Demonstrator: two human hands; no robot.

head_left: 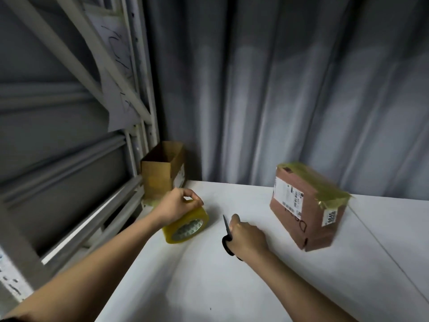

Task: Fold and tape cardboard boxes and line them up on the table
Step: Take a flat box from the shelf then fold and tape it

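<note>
Taping step between boxes: left hand [177,206] pinches the tape roll [186,226], right hand [247,237] grips scissors [228,235] (blades closed), one sealed box [306,205] stands on the surface [255,287]; next move likely calls for fetching the open box [162,169].

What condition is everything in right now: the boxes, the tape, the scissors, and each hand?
Taped box: closed, sealed with yellowish tape, standing on the table.
Open box: top open, untaped, at the table's far left corner.
Tape roll: on the table, tilted on its edge, gripped from above.
Scissors: blades closed, pointing away.
Left hand: holds the tape roll.
Right hand: grips the scissors.
</note>
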